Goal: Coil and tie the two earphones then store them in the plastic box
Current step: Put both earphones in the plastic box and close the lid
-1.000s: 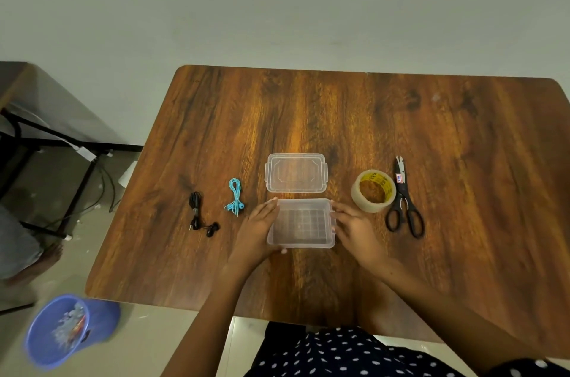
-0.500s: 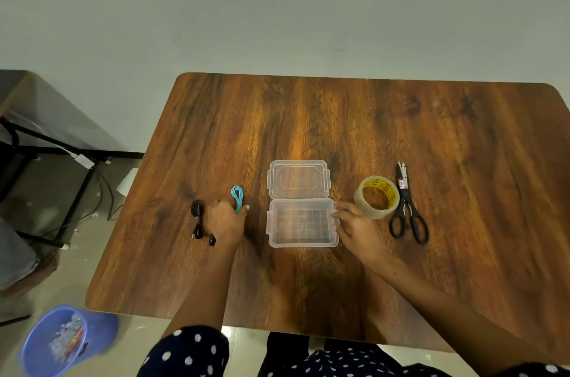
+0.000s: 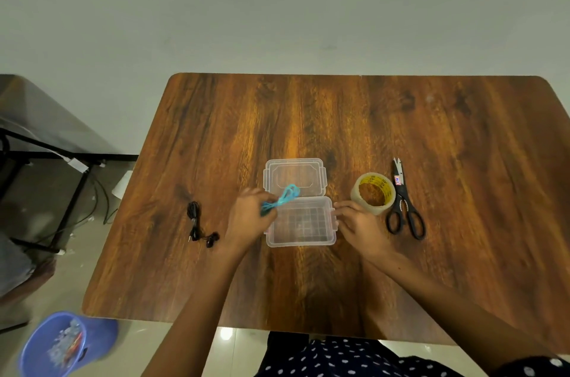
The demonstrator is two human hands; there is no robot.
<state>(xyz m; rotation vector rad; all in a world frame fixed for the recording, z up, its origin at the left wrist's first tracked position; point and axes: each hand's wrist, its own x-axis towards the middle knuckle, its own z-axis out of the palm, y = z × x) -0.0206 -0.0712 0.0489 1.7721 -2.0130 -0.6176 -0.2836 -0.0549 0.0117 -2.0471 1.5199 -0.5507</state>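
A clear plastic box (image 3: 300, 224) stands open in the middle of the wooden table (image 3: 339, 117), its hinged lid (image 3: 294, 176) lying flat behind it. My left hand (image 3: 251, 217) pinches the coiled blue earphone (image 3: 282, 199) and holds it above the box's left rear corner. My right hand (image 3: 359, 225) rests against the box's right side, fingers touching the rim. The coiled black earphone (image 3: 200, 226) lies on the table to the left of my left hand.
A roll of clear tape (image 3: 373, 193) and black scissors (image 3: 404, 207) lie right of the box. A blue bin (image 3: 61, 342) sits on the floor at lower left, and a black-framed table (image 3: 37, 136) stands at the left.
My left hand left the box, reached left to the blue earphone, picked it up and carried it back over the box. My right hand stayed at the box's right side.
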